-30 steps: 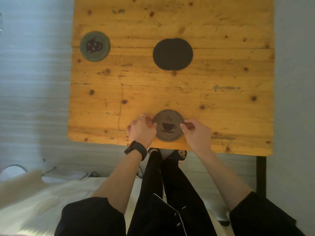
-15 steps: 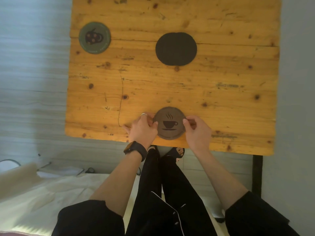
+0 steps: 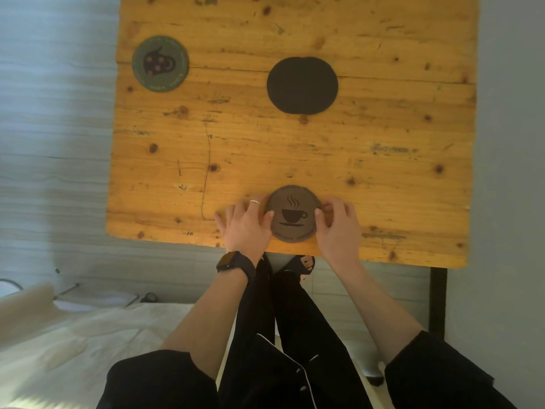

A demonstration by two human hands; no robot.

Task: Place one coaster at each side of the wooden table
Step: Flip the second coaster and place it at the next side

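Observation:
A brown coaster with a coffee-cup print (image 3: pixel 293 214) lies flat on the wooden table (image 3: pixel 383 172) close to its near edge. My left hand (image 3: pixel 246 224) touches its left rim and my right hand (image 3: pixel 339 224) touches its right rim, fingertips pinching the edge from both sides. A green coaster with a dark figure (image 3: pixel 160 64) lies near the table's left edge, toward the far side. Dark plain coasters, two overlapping by their outline (image 3: pixel 302 85), rest in the middle of the far half.
The table's near edge runs just below my hands, with a black table leg (image 3: pixel 438 302) at the right. A bed with pale sheets (image 3: pixel 59 343) is at the lower left. Grey floor surrounds the table.
The coffee-cup coaster stays between both hands near the front edge, turned slightly so the cup print sits level. The view has shifted a little.

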